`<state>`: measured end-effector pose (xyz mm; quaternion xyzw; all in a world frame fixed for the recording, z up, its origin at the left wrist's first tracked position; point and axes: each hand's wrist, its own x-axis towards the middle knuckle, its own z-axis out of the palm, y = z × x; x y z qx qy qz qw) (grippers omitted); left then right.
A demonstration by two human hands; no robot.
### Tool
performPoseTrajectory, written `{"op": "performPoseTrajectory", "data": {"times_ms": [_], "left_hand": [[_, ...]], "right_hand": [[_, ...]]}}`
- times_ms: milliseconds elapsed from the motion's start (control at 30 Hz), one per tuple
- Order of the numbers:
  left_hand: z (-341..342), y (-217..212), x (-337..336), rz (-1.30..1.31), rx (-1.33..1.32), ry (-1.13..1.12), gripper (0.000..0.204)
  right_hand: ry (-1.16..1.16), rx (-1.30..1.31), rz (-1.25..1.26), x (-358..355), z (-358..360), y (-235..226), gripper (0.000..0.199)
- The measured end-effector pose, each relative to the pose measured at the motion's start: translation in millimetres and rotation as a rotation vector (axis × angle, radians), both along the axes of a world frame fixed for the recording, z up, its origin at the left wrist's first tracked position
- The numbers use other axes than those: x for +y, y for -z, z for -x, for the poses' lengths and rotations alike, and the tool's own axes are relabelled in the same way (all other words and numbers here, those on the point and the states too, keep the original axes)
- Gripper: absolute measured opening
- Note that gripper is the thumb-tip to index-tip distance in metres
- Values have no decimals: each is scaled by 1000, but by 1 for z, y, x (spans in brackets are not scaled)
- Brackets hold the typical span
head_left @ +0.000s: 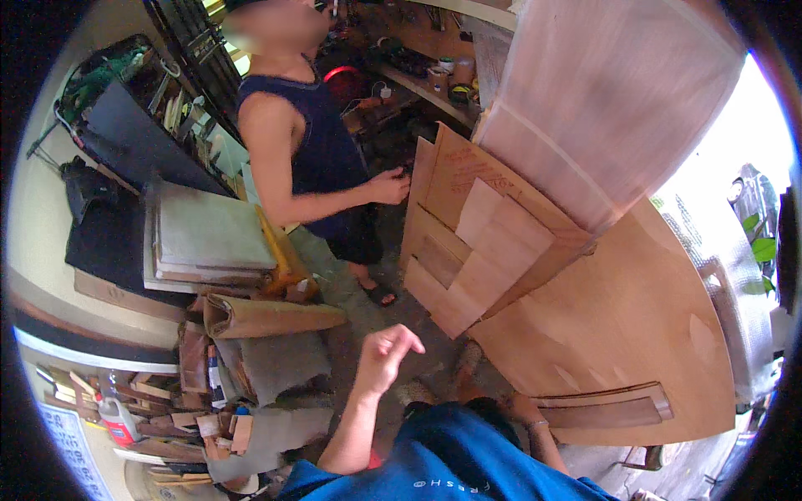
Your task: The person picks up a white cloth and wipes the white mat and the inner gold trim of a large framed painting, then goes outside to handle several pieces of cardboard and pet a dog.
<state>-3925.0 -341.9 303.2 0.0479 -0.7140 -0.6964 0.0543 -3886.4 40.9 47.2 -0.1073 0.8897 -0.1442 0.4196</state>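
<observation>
- The big curved plywood sheet point(635, 326) is leaning on its edge at the person's right, and it is taking up most of that side.
- A tall pale board point(601, 100) is standing above it and tipping over the top of it.
- A bunch of smaller plywood pieces point(476, 242) is leaning against both, just in front of the person.
- Another person point(309, 150) is standing past those pieces, with a hand near their top corner.
- A stack of flat boards point(209, 238) and a cardboard roll point(271, 317) are filling the left side.
- The floor point(368, 313) is showing only as a thin strip between the left piles and the wood, so there is little room to swing anything.
- The left hand point(388, 355) is hanging in the air with its fingers loosely curled, and it is holding nothing.
- The right hand point(478, 367) is sitting low by the big sheet's bottom edge; I cannot tell if it is gripping.
- It looks like the person is getting ready to handle the wood. Moving the big sheet would need both hands on its edges and care for the other person's feet.
</observation>
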Motion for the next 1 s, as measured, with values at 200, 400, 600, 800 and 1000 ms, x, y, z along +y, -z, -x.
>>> {"op": "performPoseTrajectory", "data": {"times_ms": [200, 400, 600, 800, 1000], "left_hand": [[37, 11, 41, 322, 61, 427, 20], [70, 23, 88, 238, -261, 505, 26], [101, 47, 110, 227, -472, 416, 24], [119, 117, 117, -155, -545, 262, 28], [92, 229, 103, -477, -823, -373, 27]], "right_hand": [[37, 301, 176, -5, 37, 38, 43], [159, 587, 382, -29, 151, -80, 39], [330, 904, 433, -22, 282, -195, 33], [169, 1265, 191, -20, 377, -182, 46], [123, 1147, 49, -27, 398, -155, 43]]}}
